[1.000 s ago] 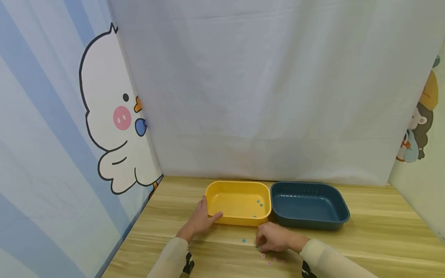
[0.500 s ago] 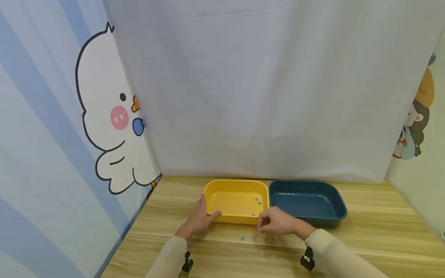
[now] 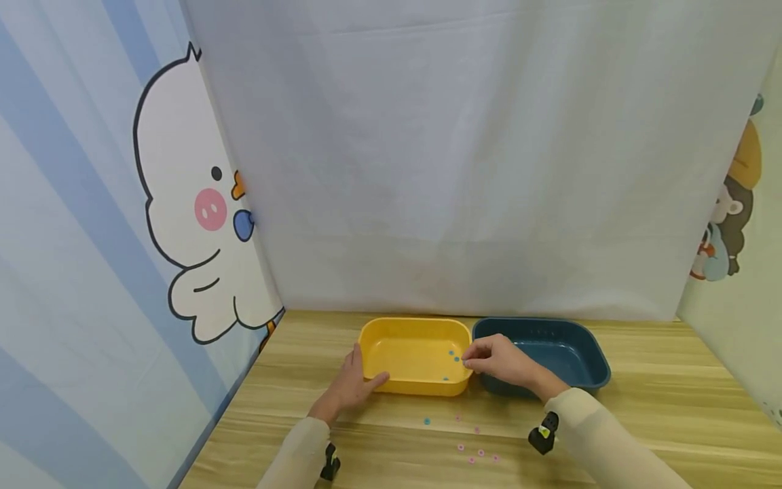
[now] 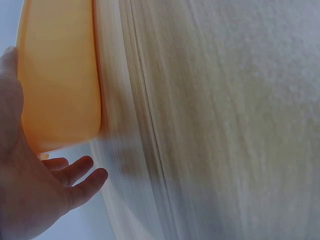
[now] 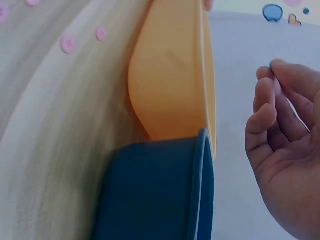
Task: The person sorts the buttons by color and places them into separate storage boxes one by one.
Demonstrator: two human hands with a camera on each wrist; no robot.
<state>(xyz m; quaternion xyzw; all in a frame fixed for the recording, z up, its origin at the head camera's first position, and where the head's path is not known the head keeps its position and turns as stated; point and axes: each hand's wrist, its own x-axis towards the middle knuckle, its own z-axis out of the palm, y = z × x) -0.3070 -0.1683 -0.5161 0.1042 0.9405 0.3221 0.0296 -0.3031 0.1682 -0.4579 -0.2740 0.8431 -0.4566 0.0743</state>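
My right hand (image 3: 504, 360) is raised over the right rim of the yellow bin (image 3: 415, 390). Between thumb and index finger it pinches a small blue-green button (image 5: 271, 65), mostly hidden by the fingertips. Three blue buttons (image 3: 451, 352) lie inside the bin. My left hand (image 3: 351, 384) rests at the bin's front left corner, thumb on the front rim and fingers along the left side; its other fingers (image 4: 87, 187) spread loosely away from the wall. On the table in front, one blue button (image 3: 427, 421) and several pink buttons (image 3: 480, 453) lie scattered.
A dark blue bin (image 3: 601, 380) stands right of the yellow one, their sides close together; my right forearm passes over its front edge. Behind both bins hangs a pale curtain (image 3: 427, 170). The wood-patterned table (image 3: 660, 421) extends to the right.
My right hand has picked the blue-green button off the table and moved up to the yellow bin's right rim. Two more pink buttons are uncovered. The left hand stays in place.
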